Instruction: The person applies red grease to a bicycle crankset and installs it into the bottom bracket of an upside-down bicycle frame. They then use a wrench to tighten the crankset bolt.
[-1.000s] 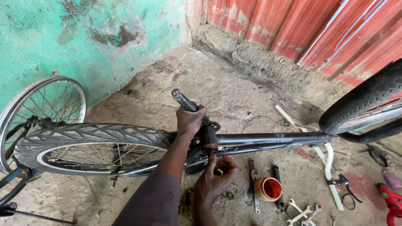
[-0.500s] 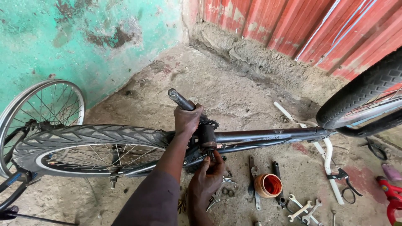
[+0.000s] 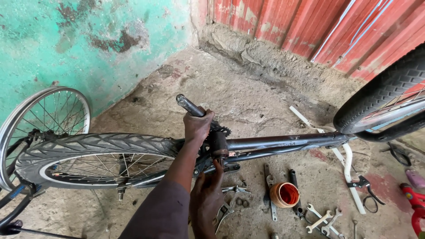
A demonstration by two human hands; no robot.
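Fingers of my left hand (image 3: 198, 126) stay clamped on the crank arm (image 3: 189, 105); my right hand (image 3: 207, 194) has risen, fingertips touching the bike frame (image 3: 283, 142).

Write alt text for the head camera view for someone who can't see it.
A person's left hand grips a bicycle crank arm while the right hand reaches under the bottom bracket of an upturned bicycle. Wrenches and an orange cup lie on the dirt floor.

Single head-worn view: looks steeply down and forward from close above the dark bicycle frame (image 3: 283, 144), facing the rough concrete floor (image 3: 248, 97), green plastered wall (image 3: 88, 40) and red corrugated metal sheeting (image 3: 318, 26).
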